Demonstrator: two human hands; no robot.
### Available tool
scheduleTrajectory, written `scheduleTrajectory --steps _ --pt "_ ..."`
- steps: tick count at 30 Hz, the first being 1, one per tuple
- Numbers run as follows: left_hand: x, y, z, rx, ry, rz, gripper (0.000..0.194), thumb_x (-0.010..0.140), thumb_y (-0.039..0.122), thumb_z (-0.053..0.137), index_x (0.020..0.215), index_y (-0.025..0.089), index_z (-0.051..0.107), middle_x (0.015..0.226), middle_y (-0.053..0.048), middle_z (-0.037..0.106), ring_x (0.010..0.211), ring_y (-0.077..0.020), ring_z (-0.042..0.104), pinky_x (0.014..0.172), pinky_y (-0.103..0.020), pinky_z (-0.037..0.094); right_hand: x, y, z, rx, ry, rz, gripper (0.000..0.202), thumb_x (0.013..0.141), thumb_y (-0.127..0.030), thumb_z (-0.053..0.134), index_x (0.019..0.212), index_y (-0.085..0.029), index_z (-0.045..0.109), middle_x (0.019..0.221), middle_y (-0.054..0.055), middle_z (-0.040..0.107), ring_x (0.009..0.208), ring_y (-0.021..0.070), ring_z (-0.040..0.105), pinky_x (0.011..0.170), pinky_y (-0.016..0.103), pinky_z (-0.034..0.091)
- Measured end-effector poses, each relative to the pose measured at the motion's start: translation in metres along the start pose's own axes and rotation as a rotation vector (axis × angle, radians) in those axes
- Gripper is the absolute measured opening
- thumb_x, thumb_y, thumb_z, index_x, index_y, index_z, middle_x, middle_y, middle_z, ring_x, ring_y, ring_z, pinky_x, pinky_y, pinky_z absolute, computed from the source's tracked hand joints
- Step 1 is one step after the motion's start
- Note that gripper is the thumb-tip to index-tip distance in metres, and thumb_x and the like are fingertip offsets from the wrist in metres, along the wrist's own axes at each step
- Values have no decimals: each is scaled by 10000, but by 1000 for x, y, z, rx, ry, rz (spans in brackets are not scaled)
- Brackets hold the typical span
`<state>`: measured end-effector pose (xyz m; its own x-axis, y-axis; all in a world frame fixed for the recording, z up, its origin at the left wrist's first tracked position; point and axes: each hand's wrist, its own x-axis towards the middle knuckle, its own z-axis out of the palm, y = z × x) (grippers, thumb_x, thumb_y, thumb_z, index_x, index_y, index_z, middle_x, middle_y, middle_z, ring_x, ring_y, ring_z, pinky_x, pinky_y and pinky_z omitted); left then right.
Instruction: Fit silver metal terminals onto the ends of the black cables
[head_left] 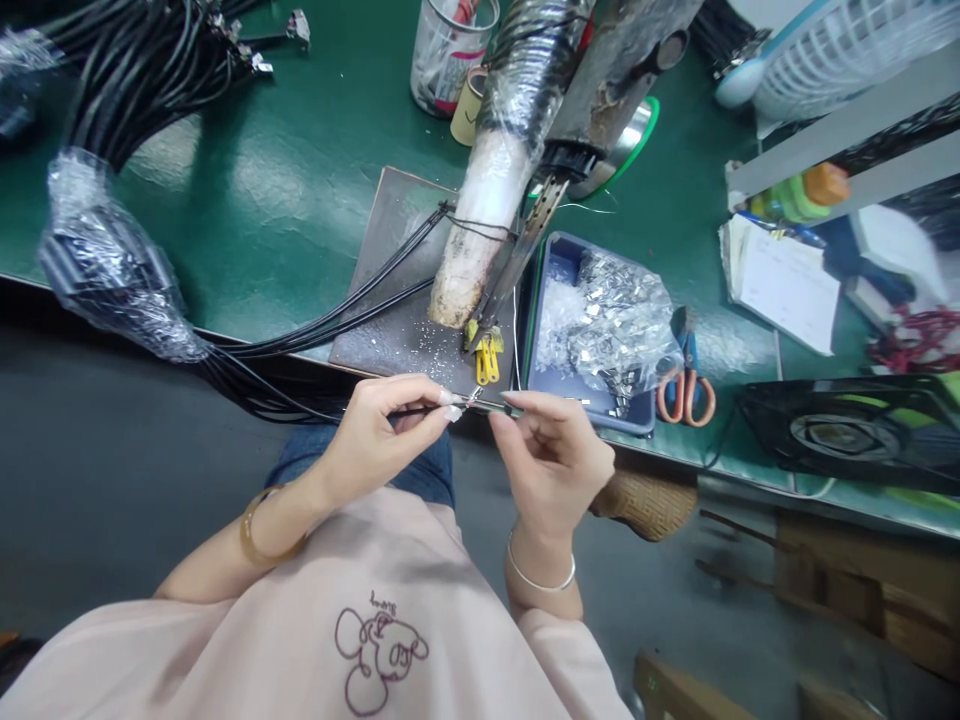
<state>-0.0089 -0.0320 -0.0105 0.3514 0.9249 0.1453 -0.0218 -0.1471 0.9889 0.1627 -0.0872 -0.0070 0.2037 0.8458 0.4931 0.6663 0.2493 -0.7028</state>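
- The left hand (365,432) has thumb and forefinger pinched together on a black cable (411,411), beyond the counter's near edge.
- The right hand (556,455), at 3 o'clock from it, pinches a slender piece (491,405) near the cable's metal tip; their contact is too small to judge.
- At 12 o'clock from the fingertips, just beside them, is a yellow part (487,362).
- A blue tray (637,427) of small pieces sits on the counter (277,190) at 2 o'clock, orange-handled scissors (670,400) at 3, wrapped cables (112,265) at 10.
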Motion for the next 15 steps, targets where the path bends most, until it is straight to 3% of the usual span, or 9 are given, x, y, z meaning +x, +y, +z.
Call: scheduleTrajectory --steps 7,15 --pt "0 0 0 59 0 82 112 876 117 673 789 154 733 646 8 656 519 -78 465 490 -193 394 5 -5 5 -73 -66 -47 78 904 -167 725 904 -245 729 585 -92 569 442 56 460 462 178 401" --pt "-1 -4 1 139 26 146 112 886 116 663 813 154 739 651 8 654 525 -83 459 501 -201 396 2 -4 6 -39 -145 -22 58 920 -189 680 869 -217 681 543 -100 519 398 48 434 416 170 359"
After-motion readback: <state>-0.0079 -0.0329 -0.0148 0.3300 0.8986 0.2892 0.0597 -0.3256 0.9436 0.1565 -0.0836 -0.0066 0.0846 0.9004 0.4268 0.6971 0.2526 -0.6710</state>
